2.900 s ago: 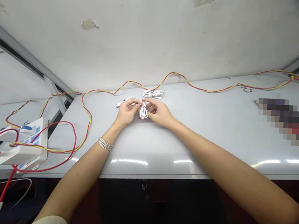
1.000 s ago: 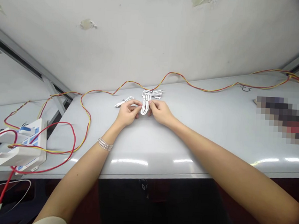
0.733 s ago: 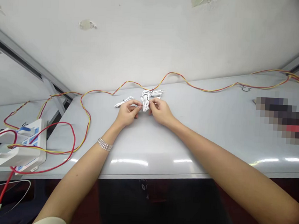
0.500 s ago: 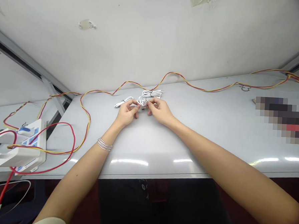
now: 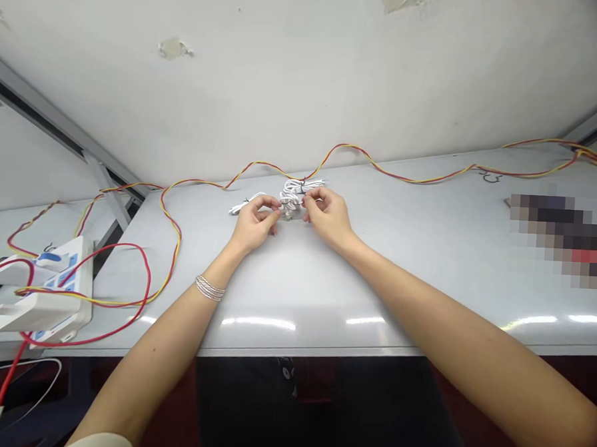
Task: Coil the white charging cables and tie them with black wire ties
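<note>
A coiled white cable (image 5: pixel 290 200) lies between my two hands, with a thin dark tie (image 5: pixel 296 204) across it. My left hand (image 5: pixel 256 222) is closed in a pinch at the coil's left side, where an end of the tie reaches the fingertips. On the other side, my right hand (image 5: pixel 329 217) pinches the tie's right end, a little above the table. Behind the coil lies a second white cable bundle (image 5: pixel 310 184), bound with a dark tie. Another bound white cable (image 5: pixel 242 206) sits beyond my left hand, which partly covers it.
A red-and-yellow twisted wire (image 5: pixel 261 163) runs along the back of the grey table (image 5: pixel 365 287). On the left stands a white power strip (image 5: pixel 83 272) with plugs and a looping red cable (image 5: pixel 148 282). Dark loose ties (image 5: pixel 491 177) lie at the back right, near a blurred-out object.
My right hand has moved slightly to the right and up, away from the coil. The tie now stretches out across the coil, and more of the coil shows. My left hand is nearly still.
</note>
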Available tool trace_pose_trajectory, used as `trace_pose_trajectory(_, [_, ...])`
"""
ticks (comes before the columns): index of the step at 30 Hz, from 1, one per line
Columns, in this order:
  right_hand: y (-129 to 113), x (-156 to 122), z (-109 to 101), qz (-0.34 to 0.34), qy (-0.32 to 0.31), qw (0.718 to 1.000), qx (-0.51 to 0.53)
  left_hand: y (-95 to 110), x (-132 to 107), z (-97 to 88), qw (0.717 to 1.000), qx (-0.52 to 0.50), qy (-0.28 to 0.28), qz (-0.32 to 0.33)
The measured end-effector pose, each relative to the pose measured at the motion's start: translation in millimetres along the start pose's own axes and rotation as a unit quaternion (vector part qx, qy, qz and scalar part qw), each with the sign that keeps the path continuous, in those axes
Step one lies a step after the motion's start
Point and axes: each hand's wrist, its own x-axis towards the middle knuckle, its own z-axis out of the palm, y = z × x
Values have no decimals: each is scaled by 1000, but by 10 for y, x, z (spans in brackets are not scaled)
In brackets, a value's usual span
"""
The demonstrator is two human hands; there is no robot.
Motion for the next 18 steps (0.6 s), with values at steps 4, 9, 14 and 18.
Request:
trace_pose_trajectory(4, [7, 34, -13, 13, 17, 999, 43, -26, 5, 1, 1000, 3, 9, -9])
trace_pose_trajectory(9, [-13, 6, 17, 49, -42, 995, 80, -10, -2, 0, 999, 30, -7, -14])
trace_pose_trajectory(14, [-22, -41, 56, 42, -126, 987, 91, 18, -10, 21, 1000, 19, -12, -19])
trace_pose_trajectory(18, [29, -21, 47, 11, -80, 995, 55, 9, -6, 42, 1000, 26, 4, -15])
